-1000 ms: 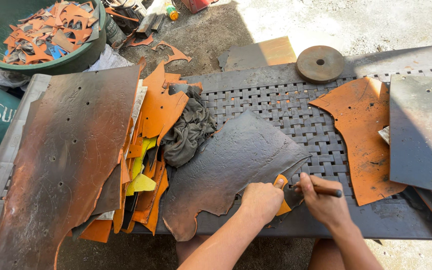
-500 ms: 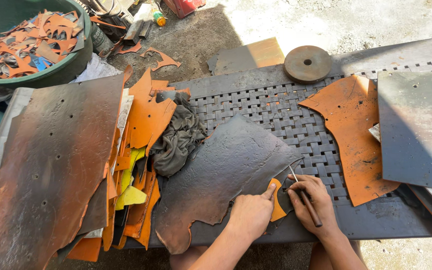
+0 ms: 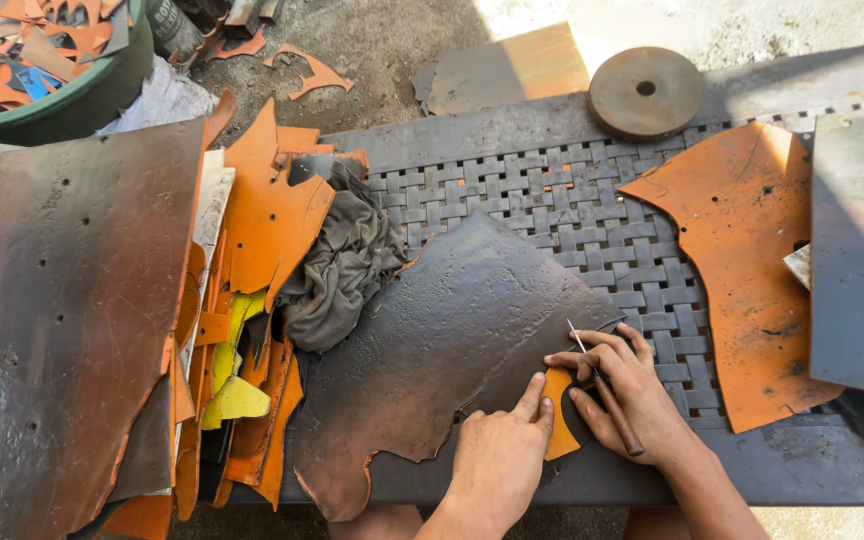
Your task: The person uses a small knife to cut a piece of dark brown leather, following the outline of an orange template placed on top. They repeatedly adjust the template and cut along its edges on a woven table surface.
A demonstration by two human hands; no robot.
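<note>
Dark leather sheet (image 3: pixel 442 350) lies centre frame on the woven work mat (image 3: pixel 552 200). Left hand (image 3: pixel 497 455) rests loosely closed, thumb stretched out and pinning a small orange pattern piece (image 3: pixel 558 420) flat near the sheet's lower-right edge. Right hand (image 3: pixel 627 385) is clamped on a thin wooden-handled knife (image 3: pixel 607 395), tip at the pattern's upper edge.

Judgement: hold the pattern dead still, run the blade tight along its outline, keep the pinning thumb clear of the tip (slip risk). Grey rag (image 3: pixel 342 270) lies left of the sheet.
</note>
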